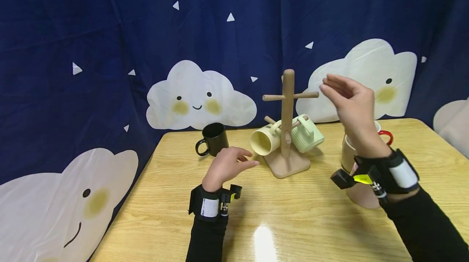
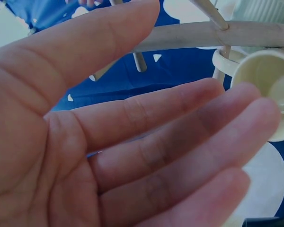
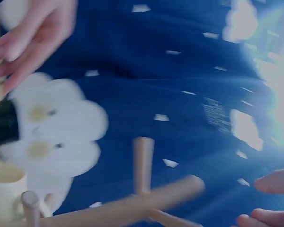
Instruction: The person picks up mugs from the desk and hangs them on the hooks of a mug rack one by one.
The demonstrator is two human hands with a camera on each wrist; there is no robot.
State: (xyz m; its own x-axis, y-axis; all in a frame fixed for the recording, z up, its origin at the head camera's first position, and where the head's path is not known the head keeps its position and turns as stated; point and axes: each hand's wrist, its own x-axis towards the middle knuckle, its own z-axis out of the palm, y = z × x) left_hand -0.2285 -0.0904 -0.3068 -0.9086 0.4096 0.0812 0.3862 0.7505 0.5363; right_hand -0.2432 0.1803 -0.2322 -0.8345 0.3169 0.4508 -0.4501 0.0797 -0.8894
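A wooden mug tree [image 1: 288, 111] stands on the table, its upper pegs bare. On its lower pegs hang a cream mug [image 1: 261, 143] at the left and a ribbed pale green mug [image 1: 309, 138] at the right. My left hand [image 1: 228, 166] hovers just left of the cream mug, holding nothing, its fingers extended in the left wrist view. Raised beside the upper right peg [image 1: 309, 95], my right hand [image 1: 353, 105] is empty too, with thumb and fingertips apart. Only the fingertips [image 3: 270, 217] of that hand show in the right wrist view.
A black mug [image 1: 215, 139] stands at the back left of the wooden table [image 1: 157, 213]. Behind my right wrist are a mug with a red handle [image 1: 386, 135], a beige mug [image 1: 347, 156] and a pink one [image 1: 360, 197], all partly hidden. A blue curtain [image 1: 128, 18] hangs behind the table.
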